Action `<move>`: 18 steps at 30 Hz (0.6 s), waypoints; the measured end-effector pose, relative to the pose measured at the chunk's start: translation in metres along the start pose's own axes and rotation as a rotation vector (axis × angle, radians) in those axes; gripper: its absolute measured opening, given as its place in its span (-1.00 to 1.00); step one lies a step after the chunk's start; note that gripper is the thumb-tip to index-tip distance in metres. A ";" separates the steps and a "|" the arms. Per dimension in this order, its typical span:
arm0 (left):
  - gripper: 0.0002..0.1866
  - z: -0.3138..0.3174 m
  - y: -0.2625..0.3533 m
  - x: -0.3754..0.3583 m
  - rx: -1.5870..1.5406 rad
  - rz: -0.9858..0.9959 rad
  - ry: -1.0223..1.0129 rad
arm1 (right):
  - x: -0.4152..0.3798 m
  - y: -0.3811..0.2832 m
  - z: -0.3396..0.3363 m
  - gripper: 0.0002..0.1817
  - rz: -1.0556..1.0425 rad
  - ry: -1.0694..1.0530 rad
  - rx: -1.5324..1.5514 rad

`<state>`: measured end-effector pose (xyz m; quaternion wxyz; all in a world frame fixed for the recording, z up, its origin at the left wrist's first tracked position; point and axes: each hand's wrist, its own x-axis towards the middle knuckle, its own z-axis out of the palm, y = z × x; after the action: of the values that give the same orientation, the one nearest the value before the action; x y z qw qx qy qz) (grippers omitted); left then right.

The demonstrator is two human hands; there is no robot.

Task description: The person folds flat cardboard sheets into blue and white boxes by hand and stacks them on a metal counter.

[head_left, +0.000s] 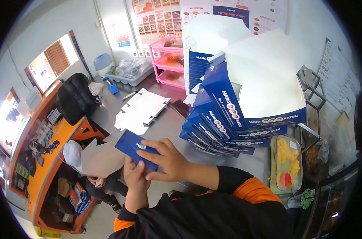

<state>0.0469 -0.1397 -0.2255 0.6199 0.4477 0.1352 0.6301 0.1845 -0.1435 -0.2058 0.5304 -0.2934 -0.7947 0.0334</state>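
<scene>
A blue cardboard food box (129, 145), partly folded, is between my two hands above the near edge of the steel table. Its unprinted inner side (103, 159) spreads out to the left, in shadow. My left hand (135, 177) grips the box from below, thumb up against the blue panel. Across that panel lies my right hand (167, 161), its fingers bent over the printed part and partly hiding it. Beyond them on the table rests a flat stack of white box blanks (143, 109). To the right, folded blue boxes (225, 99) marked "Mang Katsu" stand nested in a tall, leaning stack with lids up.
A plastic tub of yellow food (286, 163) sits at the right. Behind are a pink tiered rack (169, 63), a grey tray with plastic bags (131, 75) and a marker (130, 95). A person in a white cap (72, 153) sits lower left, beside an orange counter (53, 153).
</scene>
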 end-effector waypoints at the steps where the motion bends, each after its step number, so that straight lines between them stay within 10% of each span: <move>1: -0.41 -0.011 0.007 -0.001 -0.037 -0.088 -0.032 | 0.001 0.001 -0.007 -0.53 0.014 0.027 0.158; 3: -0.48 -0.020 0.025 -0.008 -0.022 -0.235 -0.179 | 0.008 -0.009 -0.032 -0.58 0.184 0.017 0.461; 8: -0.51 -0.040 0.046 -0.023 0.054 -0.809 -0.566 | 0.025 -0.005 -0.037 -0.70 -0.012 -0.634 0.085; 14: -0.35 -0.031 0.037 -0.033 -0.263 -0.929 -0.457 | 0.030 -0.013 -0.035 -0.81 -0.200 -0.631 0.183; 18: -0.30 -0.044 0.033 -0.035 -0.179 -0.931 -0.466 | 0.022 -0.017 -0.039 -0.46 -0.179 -0.823 0.283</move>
<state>-0.0130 -0.1606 -0.2397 0.8837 0.4135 0.1241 0.1809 0.2053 -0.1570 -0.1647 0.2054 -0.1100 -0.9496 0.2099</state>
